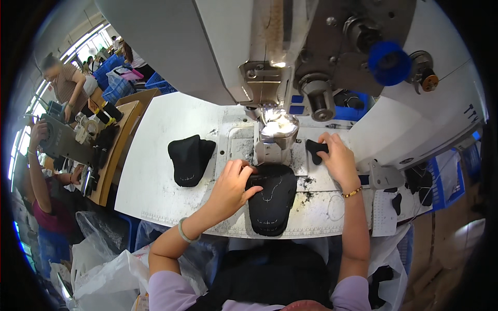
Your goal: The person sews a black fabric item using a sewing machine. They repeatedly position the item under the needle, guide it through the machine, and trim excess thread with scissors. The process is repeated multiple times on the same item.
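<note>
A black padded fabric piece (pixel 271 207) with white stitch lines lies on the white bed of a sewing machine (pixel 277 127), its far end by the lit needle area. My left hand (pixel 232 187) grips its left edge, thumb on top and fingers bent at the far side. To the right, my right hand (pixel 337 159) pinches a small black fabric piece (pixel 315 150) between thumb and fingers, just above or on the table. On the left of the bed rests a stack of similar black pieces (pixel 191 161), apart from my hands.
The machine head (pixel 176 46) overhangs the work, with a blue round knob (pixel 389 63) at right. Black lint dots the white table (pixel 150 179). Plastic bags (pixel 111 272) hang below the near edge. A blue crate (pixel 447 179) stands at right. Other people (pixel 70 85) work at left.
</note>
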Available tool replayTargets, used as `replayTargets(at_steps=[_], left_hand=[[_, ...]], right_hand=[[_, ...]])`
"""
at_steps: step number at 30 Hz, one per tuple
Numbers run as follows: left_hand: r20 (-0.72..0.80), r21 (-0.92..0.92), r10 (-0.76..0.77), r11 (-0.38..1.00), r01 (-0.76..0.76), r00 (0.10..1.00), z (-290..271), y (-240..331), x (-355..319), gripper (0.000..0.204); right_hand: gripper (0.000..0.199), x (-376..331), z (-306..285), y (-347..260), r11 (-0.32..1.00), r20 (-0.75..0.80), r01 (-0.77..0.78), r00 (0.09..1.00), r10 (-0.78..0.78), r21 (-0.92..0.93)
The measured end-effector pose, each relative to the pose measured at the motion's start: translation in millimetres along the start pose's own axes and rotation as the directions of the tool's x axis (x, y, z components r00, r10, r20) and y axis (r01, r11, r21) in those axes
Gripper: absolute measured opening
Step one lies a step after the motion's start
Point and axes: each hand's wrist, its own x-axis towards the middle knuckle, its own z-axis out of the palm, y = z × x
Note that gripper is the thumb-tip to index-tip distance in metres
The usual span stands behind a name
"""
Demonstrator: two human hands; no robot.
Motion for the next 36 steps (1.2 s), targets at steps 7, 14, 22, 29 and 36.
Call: replayTargets(at_steps=[7, 14, 22, 29, 36], left_hand=[[0.088, -0.95, -0.207, 0.276, 0.145, 0.974, -1, -4, 6, 0.018], [0.183, -0.963, -0.373, -0.254, 0.09, 0.91, -14, 28, 23, 0.021], [0.243, -0.952, -0.323, -0.262, 0.16, 0.915, -20, 41, 26, 0.033], [0.073, -0.974, -0.36, 0.173, 0.144, 0.93, -9, 36, 26, 0.022], [0.074, -0.963, -0.357, 0.216, 0.16, 0.931, -5, 28, 27, 0.025]], right_hand=[[0.017, -2, -16, -6, 0.853, -0.011, -0.043, 0.998, 0.057, 0.52], [0.025, -52, -54, -87, 0.404, 0.096, -0.006, 0.975, -0.203, 0.915], [0.025, -52, -11, -109, 0.582, -0.223, 0.214, 0.973, -0.057, 0.784], [0.026, -42, -2, -117, 0.404, -0.185, 0.152, 0.982, 0.043, 0.902], [0.026, -36, 6, -115, 0.378, -0.194, 0.162, 0.98, 0.048, 0.911]])
